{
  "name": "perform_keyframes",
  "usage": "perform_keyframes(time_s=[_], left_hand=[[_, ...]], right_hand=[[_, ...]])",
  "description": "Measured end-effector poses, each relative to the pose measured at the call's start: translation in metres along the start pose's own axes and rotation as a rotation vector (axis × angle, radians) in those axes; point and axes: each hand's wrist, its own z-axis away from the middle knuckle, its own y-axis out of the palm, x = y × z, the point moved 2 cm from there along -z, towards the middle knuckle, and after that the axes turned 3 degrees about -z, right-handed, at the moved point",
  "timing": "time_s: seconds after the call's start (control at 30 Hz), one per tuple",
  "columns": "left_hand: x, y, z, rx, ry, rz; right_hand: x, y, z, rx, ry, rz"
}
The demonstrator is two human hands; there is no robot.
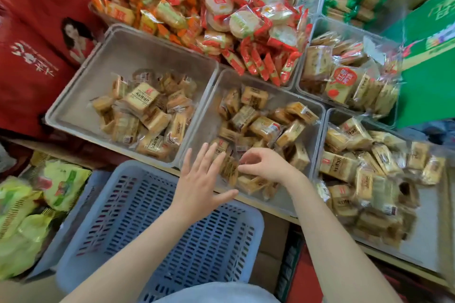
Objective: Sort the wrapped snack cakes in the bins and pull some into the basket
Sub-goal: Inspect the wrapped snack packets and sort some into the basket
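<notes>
Three clear bins hold tan wrapped snack cakes: a left bin (81, 96), a middle bin (209, 115) and a right bin (418, 248). An empty blue slotted basket (138, 224) stands just below them. My left hand (204, 179) is spread flat, fingers straight, over the near-left corner of the middle bin, above the basket's far rim. My right hand (266, 165) reaches into the middle bin, its fingers curled down and pinching a wrapped cake (251, 183) at the bin's near edge.
Behind are bins of orange-wrapped snacks (157, 0), red-wrapped round cakes (248, 24) and more tan cakes (344, 76). A green carton (428, 56) stands at the right, red cartons (37, 39) at the left, and yellow-green bags (32, 216) beside the basket.
</notes>
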Motion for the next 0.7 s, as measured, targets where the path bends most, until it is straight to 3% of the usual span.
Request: perform_keyframes(time_s=[0.27,0.5,0.6,0.7], left_hand=[[-0.007,0.004,-0.003,0.067,-0.09,-0.027],[-0.008,-0.003,-0.003,0.086,-0.102,0.005],[-0.01,-0.013,-0.006,0.088,-0.05,0.168],[-0.018,-0.026,-0.011,0.135,-0.016,0.524]], right_hand=[[-0.042,0.008,0.023,0.154,0.044,0.058],[-0.044,0.014,0.039,0.077,-0.02,-0.095],[-0.034,0.016,0.051,0.053,-0.096,-0.293],[-0.028,0.022,0.06,0.036,-0.139,-0.52]])
